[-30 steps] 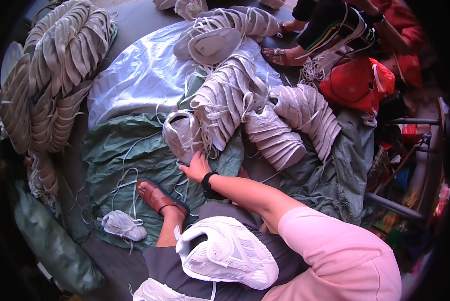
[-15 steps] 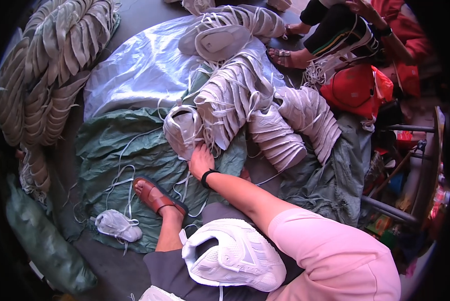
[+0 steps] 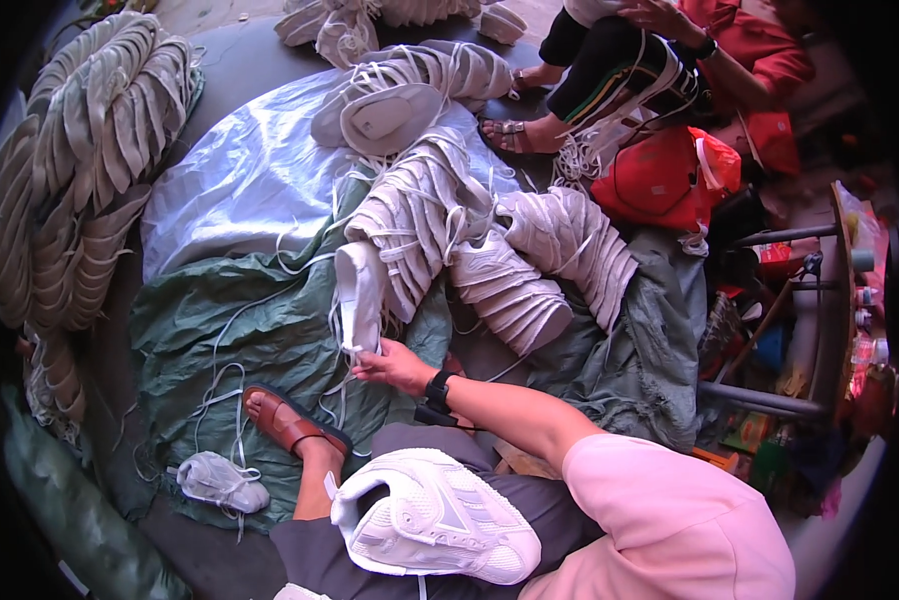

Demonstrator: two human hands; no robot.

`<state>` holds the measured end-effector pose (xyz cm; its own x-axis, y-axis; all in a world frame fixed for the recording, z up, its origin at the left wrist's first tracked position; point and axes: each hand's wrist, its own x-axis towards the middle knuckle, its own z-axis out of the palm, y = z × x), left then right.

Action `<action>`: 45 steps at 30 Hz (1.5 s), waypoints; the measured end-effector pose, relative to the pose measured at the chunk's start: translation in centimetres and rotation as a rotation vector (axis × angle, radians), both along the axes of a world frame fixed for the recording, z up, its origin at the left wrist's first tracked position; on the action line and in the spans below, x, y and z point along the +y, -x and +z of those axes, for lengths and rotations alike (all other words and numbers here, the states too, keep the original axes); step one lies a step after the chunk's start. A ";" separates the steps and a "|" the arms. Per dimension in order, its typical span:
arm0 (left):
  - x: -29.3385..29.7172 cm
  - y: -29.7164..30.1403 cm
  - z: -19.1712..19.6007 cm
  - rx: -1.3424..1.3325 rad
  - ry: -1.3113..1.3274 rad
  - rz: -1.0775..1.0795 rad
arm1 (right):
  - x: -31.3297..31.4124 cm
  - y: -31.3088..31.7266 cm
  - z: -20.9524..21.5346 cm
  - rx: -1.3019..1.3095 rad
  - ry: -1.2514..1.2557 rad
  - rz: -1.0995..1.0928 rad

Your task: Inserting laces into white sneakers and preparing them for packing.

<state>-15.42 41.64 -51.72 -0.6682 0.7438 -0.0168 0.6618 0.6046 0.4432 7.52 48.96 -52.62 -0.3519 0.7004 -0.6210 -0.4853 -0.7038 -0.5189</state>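
Observation:
My right hand [image 3: 397,367] reaches out from the pink sleeve at lower right, a black band on its wrist. Thumb and fingers pinch the near end of a pale shoe upper [image 3: 359,297], which stands tilted on its side against a stack of nested shoe uppers [image 3: 414,215]. A white sneaker [image 3: 439,515] with no lace through its front rests on my lap, toe to the right. At the bottom edge a sliver of another white thing [image 3: 301,593] shows. My left hand is out of view.
More stacked uppers [image 3: 509,290] lie on the green sheet [image 3: 199,340] and white sheet [image 3: 239,180]. A small white shoe [image 3: 221,482] with loose laces lies by my sandalled foot [image 3: 294,425]. Another person [image 3: 609,80] sits far right beside a red bag [image 3: 659,180]; a metal-framed rack [image 3: 769,400] stands right.
My right hand has drawn back slightly toward me, its fingers now pinching the shoe upper's end. The upper has turned from showing its opening to standing on its side. The view has shifted.

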 end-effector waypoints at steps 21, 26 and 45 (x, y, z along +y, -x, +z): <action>-20.5 -7.8 26.1 -0.104 -0.169 0.024 | -3.6 -6.5 0.3 -0.821 -0.273 0.096; -26.8 -11.3 32.9 -0.148 -0.193 0.009 | -8.7 -13.2 5.8 -0.977 -0.284 0.091; -34.3 -26.3 40.8 -0.108 -0.355 -0.029 | -40.1 -41.5 11.8 -0.956 -0.113 0.793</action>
